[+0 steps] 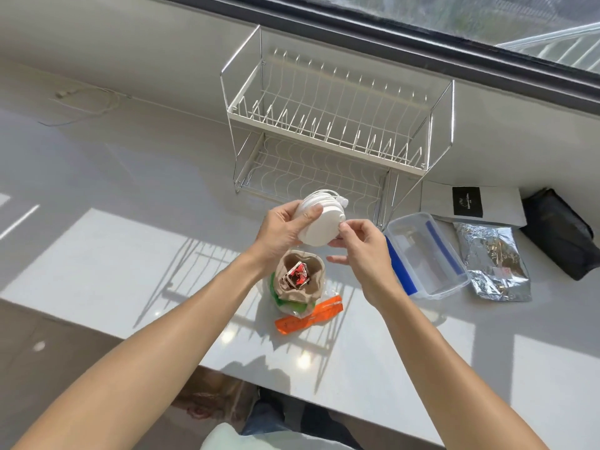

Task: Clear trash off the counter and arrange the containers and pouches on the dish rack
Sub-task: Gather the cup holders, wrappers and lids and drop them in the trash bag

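Observation:
A round white container is held tilted above the counter, in front of the white wire dish rack. My left hand grips its left side with the thumb on its flat face. My right hand pinches its right edge with thumb and forefinger. Below the hands sits a crumpled brown paper cup stuffed with red-and-silver wrappers, resting on green and orange plastic wrappers. Both tiers of the rack hold nothing.
Right of the hands lies a clear plastic box with blue clips. Beyond it are a silver foil pouch, a grey pouch with a black label and a black pouch. A white cable lies far left. The counter's front edge runs below.

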